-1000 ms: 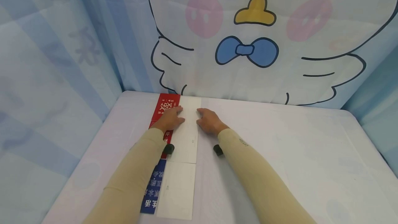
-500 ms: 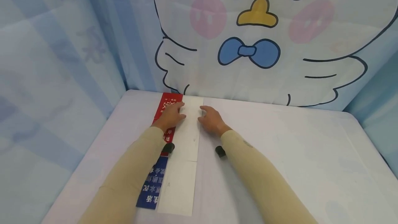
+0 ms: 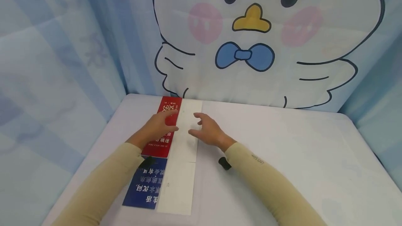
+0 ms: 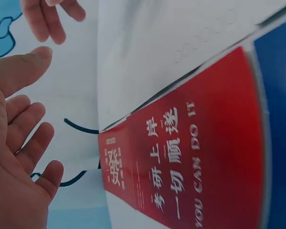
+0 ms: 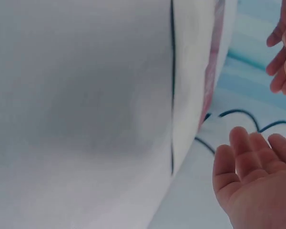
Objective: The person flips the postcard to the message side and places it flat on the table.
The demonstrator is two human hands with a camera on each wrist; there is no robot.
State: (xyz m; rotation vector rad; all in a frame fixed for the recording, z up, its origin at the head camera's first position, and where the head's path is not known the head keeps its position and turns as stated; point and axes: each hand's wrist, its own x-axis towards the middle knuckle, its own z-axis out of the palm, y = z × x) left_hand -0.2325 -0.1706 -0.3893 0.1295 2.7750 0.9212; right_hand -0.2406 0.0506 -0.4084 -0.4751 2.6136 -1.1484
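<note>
A red card [image 3: 157, 151] with white and gold lettering, including "YOU CAN DO IT", lies flat toward the table's far left. Nearer me, end to end with it, is a blue card [image 3: 146, 187] with white characters. Along their right sides run two white cards [image 3: 185, 152], also laid end to end. Over the red card my left hand [image 3: 156, 127] hovers, fingers loosely extended, holding nothing. My right hand [image 3: 208, 130] hangs above the right edge of the far white card, fingers relaxed and apart from it. Both wrist views show bare palms, and the red card [image 4: 219, 138] below the left hand.
A pale tablecloth [image 3: 276, 163] covers the table, its bare surface stretching to the right. Behind it hangs a curtain [image 3: 251, 83] with a cartoon bird in a blue bow tie. Blue striped curtain [image 3: 62, 90] closes off the left side.
My left hand has drawn left and toward me, uncovering more of the red and blue cards. The right hand has shifted slightly toward me. The cards look the same in their layout.
</note>
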